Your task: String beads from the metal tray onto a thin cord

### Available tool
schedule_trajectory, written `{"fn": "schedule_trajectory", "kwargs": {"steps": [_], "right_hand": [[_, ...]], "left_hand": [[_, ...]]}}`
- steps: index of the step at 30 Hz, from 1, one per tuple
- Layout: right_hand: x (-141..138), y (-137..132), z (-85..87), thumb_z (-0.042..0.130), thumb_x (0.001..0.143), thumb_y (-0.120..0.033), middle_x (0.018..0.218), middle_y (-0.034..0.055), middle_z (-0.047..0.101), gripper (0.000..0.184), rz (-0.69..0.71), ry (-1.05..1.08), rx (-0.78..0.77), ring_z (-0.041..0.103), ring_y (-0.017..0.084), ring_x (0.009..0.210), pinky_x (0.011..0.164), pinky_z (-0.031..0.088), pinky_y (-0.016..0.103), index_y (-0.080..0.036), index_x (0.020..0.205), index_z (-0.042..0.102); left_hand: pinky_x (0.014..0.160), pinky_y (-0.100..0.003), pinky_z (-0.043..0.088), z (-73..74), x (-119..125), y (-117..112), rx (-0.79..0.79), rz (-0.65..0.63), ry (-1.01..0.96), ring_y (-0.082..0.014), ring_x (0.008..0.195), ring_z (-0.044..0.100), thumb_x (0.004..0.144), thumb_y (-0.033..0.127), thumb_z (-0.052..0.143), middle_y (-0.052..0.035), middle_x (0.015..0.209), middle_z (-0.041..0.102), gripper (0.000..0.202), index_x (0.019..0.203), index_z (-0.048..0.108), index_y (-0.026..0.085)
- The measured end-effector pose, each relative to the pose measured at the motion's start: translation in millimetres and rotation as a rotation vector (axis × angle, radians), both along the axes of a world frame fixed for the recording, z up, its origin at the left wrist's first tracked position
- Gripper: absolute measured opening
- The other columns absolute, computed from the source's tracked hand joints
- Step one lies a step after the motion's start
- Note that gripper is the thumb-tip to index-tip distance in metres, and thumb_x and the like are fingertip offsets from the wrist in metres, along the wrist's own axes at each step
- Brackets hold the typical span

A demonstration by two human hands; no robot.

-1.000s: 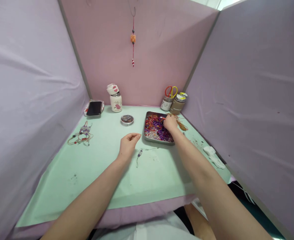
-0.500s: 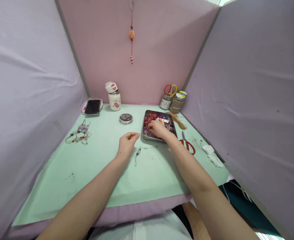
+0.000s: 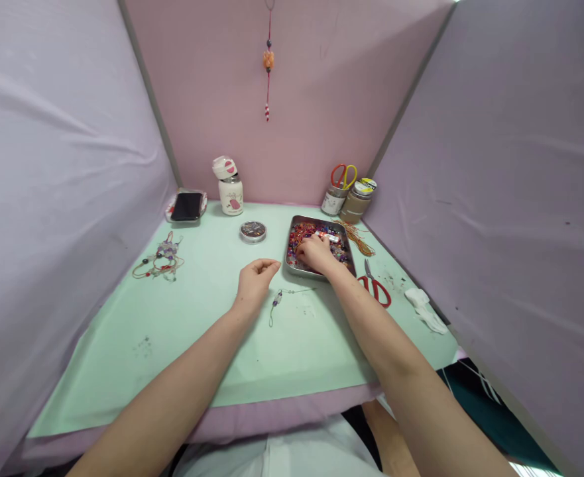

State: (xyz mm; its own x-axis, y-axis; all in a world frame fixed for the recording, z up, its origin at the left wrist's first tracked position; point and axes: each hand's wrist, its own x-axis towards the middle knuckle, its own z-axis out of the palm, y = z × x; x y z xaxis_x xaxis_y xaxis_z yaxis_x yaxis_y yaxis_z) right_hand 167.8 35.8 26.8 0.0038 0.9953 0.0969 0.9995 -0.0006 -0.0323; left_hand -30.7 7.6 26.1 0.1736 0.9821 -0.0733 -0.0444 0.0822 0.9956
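Observation:
My right hand (image 3: pixel 317 253) reaches into a metal tray (image 3: pixel 303 271) of mixed coloured beads (image 3: pixel 301 232). Its fingers curl together down among the beads, and what they pinch, if anything, is hidden. To the left of the tray, my left hand (image 3: pixel 256 281) hovers low over the table with thumb and fingertips pressed together; anything between them is too small to make out. Just below and right of it, a short beaded string (image 3: pixel 277 299) with a loop at one end and a thin tail lies on the pale green cloth (image 3: pixel 197 338).
Red-handled scissors (image 3: pixel 378 290) and a crumpled white tissue (image 3: pixel 423 308) lie right of the tray. Behind stand jars (image 3: pixel 355 204), one holding scissors, and tan cords (image 3: pixel 361 242). A round tin (image 3: pixel 252 230), white bottle (image 3: pixel 231 195), phone (image 3: pixel 187 207) and beaded strings (image 3: pixel 165 258) sit leftward.
The view has shifted slightly, so everything sits a little differently in the picture. Both hands keep nearly the same places, the right one still in the beads.

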Motion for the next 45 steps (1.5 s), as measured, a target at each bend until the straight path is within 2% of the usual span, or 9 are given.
{"fn": "schedule_trajectory", "kwargs": {"steps": [6, 9, 11, 15, 19, 21, 24, 28, 45], "right_hand": [[-2.5, -3.5, 4.6, 0.054, 0.080, -0.018, 0.102, 0.0115, 0.067, 0.019, -0.001, -0.007, -0.024, 0.045, 0.028, 0.103, 0.085, 0.025, 0.042, -0.020, 0.082, 0.073], [-4.5, -13.8, 11.2, 0.052, 0.081, -0.018, 0.097, 0.0112, 0.068, 0.018, -0.030, 0.058, 0.122, 0.048, 0.027, 0.100, 0.085, 0.027, 0.042, -0.019, 0.081, 0.070], [-9.2, -23.2, 16.4, 0.052, 0.078, -0.017, 0.090, 0.0097, 0.067, 0.015, -0.037, 0.193, 0.234, 0.051, 0.024, 0.092, 0.083, 0.031, 0.040, -0.017, 0.077, 0.067], [-28.4, -41.0, 19.0, 0.054, 0.071, -0.017, 0.073, 0.0011, 0.062, 0.008, 0.050, 0.822, 0.320, 0.052, 0.015, 0.069, 0.069, 0.039, 0.029, -0.018, 0.075, 0.060], [-48.3, -50.2, 9.3, 0.066, 0.068, -0.023, 0.067, -0.0038, 0.059, 0.011, 0.065, 1.533, 0.230, 0.050, 0.010, 0.059, 0.062, 0.041, 0.026, -0.020, 0.077, 0.060], [-52.9, -51.7, 4.6, 0.073, 0.065, -0.026, 0.070, -0.0025, 0.063, 0.017, 0.062, 1.781, 0.143, 0.053, 0.010, 0.062, 0.064, 0.043, 0.025, -0.020, 0.078, 0.062], [-53.2, -52.4, 0.7, 0.079, 0.062, -0.028, 0.076, -0.0003, 0.066, 0.024, 0.073, 1.981, 0.031, 0.056, 0.009, 0.066, 0.066, 0.045, 0.024, -0.019, 0.080, 0.066], [-51.3, -52.2, -2.0, 0.081, 0.065, -0.028, 0.075, -0.0005, 0.065, 0.024, 0.118, 2.081, -0.024, 0.055, 0.007, 0.065, 0.062, 0.045, 0.021, -0.019, 0.082, 0.067], [-59.0, -52.4, -5.0, 0.080, 0.067, -0.029, 0.071, -0.0020, 0.055, 0.021, 0.174, 2.135, -0.081, 0.046, 0.007, 0.064, 0.056, 0.041, 0.018, -0.020, 0.079, 0.066]], "left_hand": [[0.054, -0.025, 0.031, 3.0, -1.6, 1.1, 0.002, 0.008, 0.024, -0.0083, 0.053, 0.037, 0.064, 0.042, 0.073, 0.0026, 0.058, 0.052, 0.030, 0.077, 0.070, 0.015], [0.054, -0.024, 0.031, 4.3, -1.5, 0.6, -0.005, 0.005, 0.014, -0.0082, 0.053, 0.037, 0.063, 0.042, 0.072, 0.0028, 0.058, 0.053, 0.030, 0.078, 0.070, 0.016], [0.054, -0.024, 0.031, 4.3, -0.8, 0.2, -0.006, 0.005, 0.002, -0.0082, 0.053, 0.038, 0.063, 0.041, 0.072, 0.0026, 0.059, 0.054, 0.029, 0.078, 0.070, 0.016], [0.058, -0.024, 0.036, 3.5, 0.9, -0.4, 0.046, 0.016, -0.048, -0.0100, 0.059, 0.045, 0.065, 0.039, 0.071, -0.0004, 0.069, 0.062, 0.025, 0.076, 0.068, 0.016], [0.066, -0.025, 0.042, 4.4, 1.3, -2.1, 0.167, 0.004, -0.092, -0.0117, 0.067, 0.052, 0.068, 0.035, 0.068, -0.0009, 0.073, 0.063, 0.020, 0.075, 0.065, 0.017], [0.071, -0.026, 0.044, 5.4, 1.2, -3.8, 0.230, -0.013, -0.098, -0.0128, 0.071, 0.055, 0.069, 0.034, 0.068, -0.0013, 0.075, 0.064, 0.019, 0.075, 0.065, 0.017], [0.076, -0.028, 0.045, 6.3, 1.4, -6.4, 0.271, -0.038, -0.117, -0.0143, 0.079, 0.059, 0.070, 0.033, 0.067, -0.0036, 0.084, 0.066, 0.018, 0.076, 0.065, 0.016], [0.081, -0.029, 0.046, 5.1, 2.8, -7.4, 0.265, -0.053, -0.152, -0.0156, 0.085, 0.061, 0.070, 0.032, 0.067, -0.0061, 0.092, 0.067, 0.018, 0.077, 0.066, 0.016], [0.081, -0.031, 0.049, 1.0, 4.2, -3.9, 0.200, -0.034, -0.161, -0.0160, 0.081, 0.063, 0.068, 0.029, 0.068, -0.0060, 0.086, 0.069, 0.015, 0.074, 0.066, 0.016]]}}
